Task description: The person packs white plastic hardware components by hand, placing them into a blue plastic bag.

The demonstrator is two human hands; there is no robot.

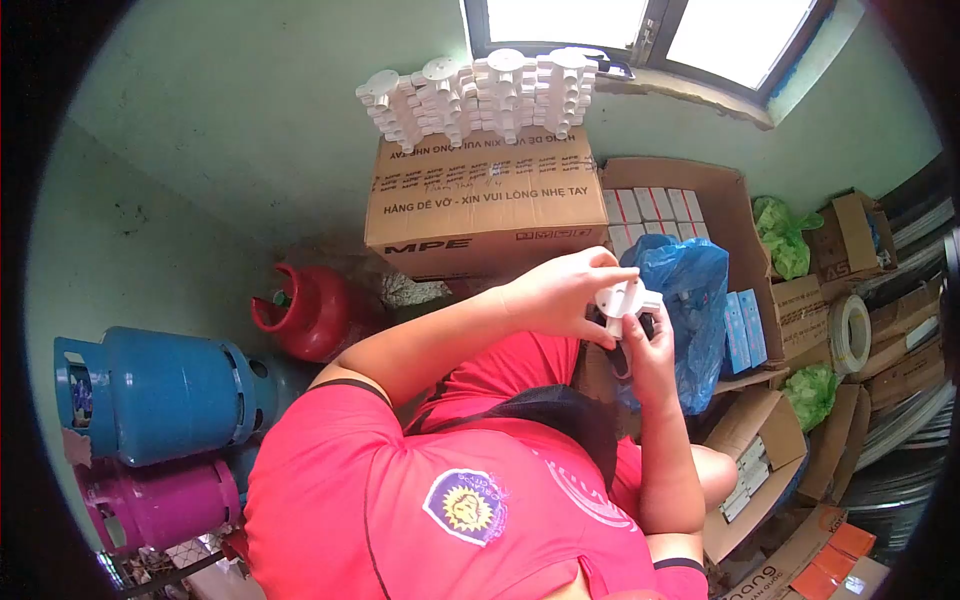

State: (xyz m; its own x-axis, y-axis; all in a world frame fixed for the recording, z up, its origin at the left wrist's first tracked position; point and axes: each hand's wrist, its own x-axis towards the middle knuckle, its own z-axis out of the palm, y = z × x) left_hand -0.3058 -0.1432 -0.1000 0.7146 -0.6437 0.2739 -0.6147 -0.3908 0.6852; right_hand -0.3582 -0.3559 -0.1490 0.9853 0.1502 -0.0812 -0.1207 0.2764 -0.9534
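Note:
A white plastic conduit junction box, with a round body and short pipe stubs, is held up in front of my torso. My left hand grips it from the left, with fingers bent over its top and the thumb underneath. On its other side, my right hand pinches it, with the thumb against its front. My fingers hide part of the box. Beyond my hands, several columns of similar white junction boxes are stacked on a large closed cardboard carton.
To the right, a blue plastic bag hangs in an open carton of white boxes. Gas cylinders stand at left: red, blue and magenta. An open box sits beside my right arm. A window is above.

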